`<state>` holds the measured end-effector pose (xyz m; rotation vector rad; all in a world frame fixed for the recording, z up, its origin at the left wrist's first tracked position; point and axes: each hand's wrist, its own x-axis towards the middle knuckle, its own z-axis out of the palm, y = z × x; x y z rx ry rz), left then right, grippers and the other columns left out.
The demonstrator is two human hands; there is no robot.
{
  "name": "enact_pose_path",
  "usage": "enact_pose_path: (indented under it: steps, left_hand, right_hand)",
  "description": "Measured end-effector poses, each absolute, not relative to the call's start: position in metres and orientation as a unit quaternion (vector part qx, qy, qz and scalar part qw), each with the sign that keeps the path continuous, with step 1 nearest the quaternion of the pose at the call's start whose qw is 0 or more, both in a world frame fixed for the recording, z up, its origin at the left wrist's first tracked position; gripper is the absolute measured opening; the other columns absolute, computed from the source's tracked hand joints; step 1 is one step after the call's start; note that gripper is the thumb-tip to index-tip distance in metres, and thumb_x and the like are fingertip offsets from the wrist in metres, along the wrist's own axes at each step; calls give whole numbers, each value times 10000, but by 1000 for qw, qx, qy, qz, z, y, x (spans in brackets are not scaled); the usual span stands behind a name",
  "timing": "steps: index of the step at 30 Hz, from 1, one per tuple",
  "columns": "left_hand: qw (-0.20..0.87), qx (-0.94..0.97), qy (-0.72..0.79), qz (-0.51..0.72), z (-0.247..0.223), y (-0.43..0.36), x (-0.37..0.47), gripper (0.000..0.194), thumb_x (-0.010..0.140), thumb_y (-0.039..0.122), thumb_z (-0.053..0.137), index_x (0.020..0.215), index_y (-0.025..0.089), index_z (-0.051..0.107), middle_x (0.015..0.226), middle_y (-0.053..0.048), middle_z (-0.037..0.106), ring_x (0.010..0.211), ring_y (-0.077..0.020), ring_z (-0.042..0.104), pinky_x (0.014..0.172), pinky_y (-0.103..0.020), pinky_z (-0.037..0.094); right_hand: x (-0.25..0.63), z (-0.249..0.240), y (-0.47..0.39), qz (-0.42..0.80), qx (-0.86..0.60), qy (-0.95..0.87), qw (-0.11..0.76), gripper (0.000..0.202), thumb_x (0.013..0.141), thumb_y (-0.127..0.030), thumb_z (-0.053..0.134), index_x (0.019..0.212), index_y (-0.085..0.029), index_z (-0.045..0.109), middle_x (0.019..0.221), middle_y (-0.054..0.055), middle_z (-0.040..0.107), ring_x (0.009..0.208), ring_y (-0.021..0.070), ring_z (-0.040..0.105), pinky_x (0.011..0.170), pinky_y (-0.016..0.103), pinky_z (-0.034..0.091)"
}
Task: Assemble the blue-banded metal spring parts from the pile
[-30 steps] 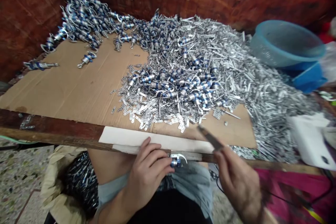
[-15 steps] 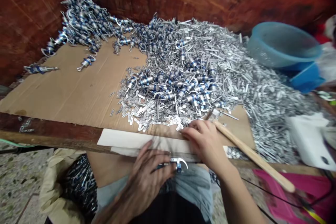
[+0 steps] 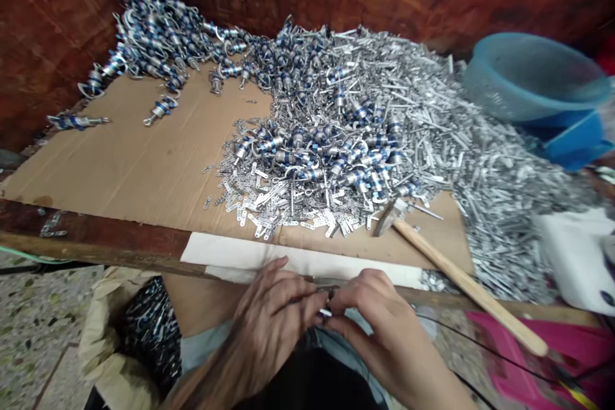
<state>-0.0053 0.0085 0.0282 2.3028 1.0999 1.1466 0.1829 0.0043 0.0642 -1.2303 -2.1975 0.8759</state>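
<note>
My left hand (image 3: 276, 311) is closed at the table's front edge, above my lap. It holds a small blue-and-silver metal fitting (image 3: 325, 312), mostly covered by fingers. Fingers of my right hand (image 3: 377, 317) are pinched together against the same spot; whatever is in that pinch is too small and hidden to name. Just beyond the hands lies a white strip (image 3: 298, 261) along the edge. Small flat metal plates with holes (image 3: 264, 223) are strewn behind it, below a heap of blue-and-silver fittings (image 3: 336, 163) with curved hooks.
A hammer (image 3: 461, 282) with a wooden handle rests at the right, its handle jutting past the edge. Loose metal strips (image 3: 500, 186) pile up behind it, near a blue translucent bowl (image 3: 533, 77). More fittings (image 3: 158, 32) lie back left on cardboard (image 3: 125, 160). A filled sack (image 3: 120, 359) stands below left.
My right hand has moved from beside the small plates down toward my body, meeting my left hand. The fitting's curved hook, visible before, is now largely covered.
</note>
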Motion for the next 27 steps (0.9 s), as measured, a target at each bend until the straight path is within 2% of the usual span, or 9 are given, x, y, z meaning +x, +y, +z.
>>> enact_pose_path:
  steps: [5, 7, 10, 15, 19, 22, 24, 27]
  left_hand:
    - [215, 768, 420, 433, 31, 6, -4, 54, 824, 207, 620, 834, 210, 673, 772, -11, 679, 784, -166, 639, 851, -404, 524]
    - [262, 730, 447, 445, 31, 4, -2, 45, 812, 193, 630, 808, 205, 673, 738, -10, 666, 762, -161, 626, 829, -388, 524]
    - [313, 694, 476, 440, 34, 0, 2, 62, 790, 153, 636, 756, 196, 665, 677, 3, 633, 719, -144, 600, 829, -363, 504]
    - [301, 721, 474, 407, 39, 1, 4, 87, 783, 140, 618, 721, 196, 643, 631, 24, 593, 642, -128, 555, 834, -369, 477]
    - [292, 762, 439, 377, 39, 2, 2, 110, 805, 131, 584, 724, 191, 627, 643, 23, 597, 640, -124, 555, 868, -373, 463]
    - [274, 771, 440, 369, 30, -2, -1, 67, 826, 157, 592, 798, 194, 641, 714, 12, 637, 724, -134, 585, 918, -382, 438]
    - [210, 800, 421, 372, 17, -4, -5, 101, 834, 169, 599, 921, 189, 647, 804, 0, 676, 835, -153, 600, 993, -408, 385]
    - [93, 852, 381, 348, -2, -4, -11, 214, 830, 227, 620, 1037, 174, 635, 935, -26, 695, 1003, -201, 570, 1082, -468, 271]
  right_hand:
    - [194, 50, 2, 340, -478, -758, 285, 169, 822, -272, 612, 955, -238, 514, 888, 25, 573, 862, 176, 536, 712, 283, 448]
    - [194, 46, -2, 292, -494, -770, 279, 103, 841, -218, 573, 936, -237, 539, 908, 36, 567, 887, 185, 528, 738, 304, 429]
    - [188, 45, -9, 184, -498, -796, 290, 108, 826, -130, 556, 879, -223, 572, 837, 27, 586, 813, 176, 518, 746, 335, 368]
    - [179, 51, -13, 93, -504, -804, 303, 145, 854, -160, 533, 937, -263, 593, 810, -9, 652, 787, 162, 539, 770, 359, 306]
    - [179, 52, -8, 191, -494, -800, 280, 134, 874, -147, 477, 893, -238, 573, 799, -15, 638, 763, 139, 545, 777, 332, 331]
    - [179, 49, -3, 285, -515, -775, 231, 122, 850, -131, 493, 806, -224, 557, 745, -20, 611, 721, 142, 535, 730, 318, 356]
    - [176, 44, 0, 321, -539, -752, 202, 112, 837, -138, 512, 775, -221, 555, 741, -16, 614, 722, 153, 542, 700, 313, 363]
    - [171, 35, 3, 304, -580, -728, 203, 118, 828, -170, 534, 730, -224, 571, 730, -10, 628, 729, 174, 550, 701, 327, 362]
